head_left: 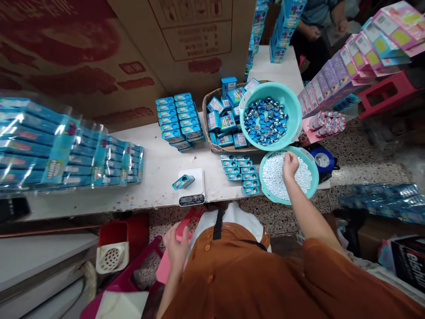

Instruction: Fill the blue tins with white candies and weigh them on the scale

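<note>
My right hand (pixel 291 166) is closed in a pinch over a turquoise basin (pixel 314 177) of small white pellets (pixel 274 173). Whatever its fingers hold is hidden. My left hand (pixel 175 243) hangs below the table edge beside a pink chair (pixel 164 268), its thumb and fingers apart with nothing visible in them. On a white digital scale (pixel 198 181) lies one small blue box (pixel 183 182), tilted across the plate. Two short columns of small blue boxes (pixel 249 176) lie left of the pellets. A second turquoise basin (pixel 296 106) holds blue and silver caps (pixel 265 122).
A carton (pixel 209 133) of jumbled blue boxes stands behind, next to stacked blue boxes (pixel 181 119). Wrapped blue packs (pixel 63 150) fill the table's left. A large cardboard box (pixel 139 88) rises at the back. Blue tape (pixel 322 159) sits right. Another person's hand (pixel 312 33) shows at top right.
</note>
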`<state>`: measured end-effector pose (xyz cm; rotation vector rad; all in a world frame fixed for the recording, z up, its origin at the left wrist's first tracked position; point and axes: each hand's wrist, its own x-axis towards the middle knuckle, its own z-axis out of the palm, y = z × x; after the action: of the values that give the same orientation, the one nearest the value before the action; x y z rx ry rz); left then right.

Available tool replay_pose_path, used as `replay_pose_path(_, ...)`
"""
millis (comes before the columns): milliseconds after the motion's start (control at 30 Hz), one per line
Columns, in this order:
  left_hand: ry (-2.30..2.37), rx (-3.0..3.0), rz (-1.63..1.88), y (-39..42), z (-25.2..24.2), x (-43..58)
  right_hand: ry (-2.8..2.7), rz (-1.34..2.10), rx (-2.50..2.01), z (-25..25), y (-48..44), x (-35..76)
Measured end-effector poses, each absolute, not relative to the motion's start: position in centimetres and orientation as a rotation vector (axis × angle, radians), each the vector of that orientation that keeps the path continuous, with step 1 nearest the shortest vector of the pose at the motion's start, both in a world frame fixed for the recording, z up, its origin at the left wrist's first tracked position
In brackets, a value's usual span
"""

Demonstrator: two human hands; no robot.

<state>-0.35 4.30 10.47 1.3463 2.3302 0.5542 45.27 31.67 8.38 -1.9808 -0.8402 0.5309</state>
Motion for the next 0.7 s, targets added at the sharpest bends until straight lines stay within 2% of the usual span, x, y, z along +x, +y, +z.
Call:
replay_pose_path(100, 2.308, 1.381, 0.519, 4.7, 10.5, -0.6, -1.214, 0.239, -2.136, 6.3, 26.4, 45.0)
replay_pose_path(200, 2.273, 1.433, 0.485, 5.0, 10.5, -0.6, -1.564, 0.141, -2.205, 4.5, 24.3, 45.0)
replay_pose_path(300, 2.254, 1.477, 0.466, 5.3, 10.7, -0.5, -1.667, 0.119, -2.235, 2.9, 24.5, 45.6)
replay_pose_path(533, 2.277, 1.469, 0.464, 4.2, 11.2, -0.2, -1.585, 0.257, -2.272, 1.4, 25.7, 47.5)
replay_pose_path(700, 2.269, 1.442, 0.504, 3.2, 10.2, -0.6, -1.1, 0.182, -2.326, 3.5, 26.3, 48.2)
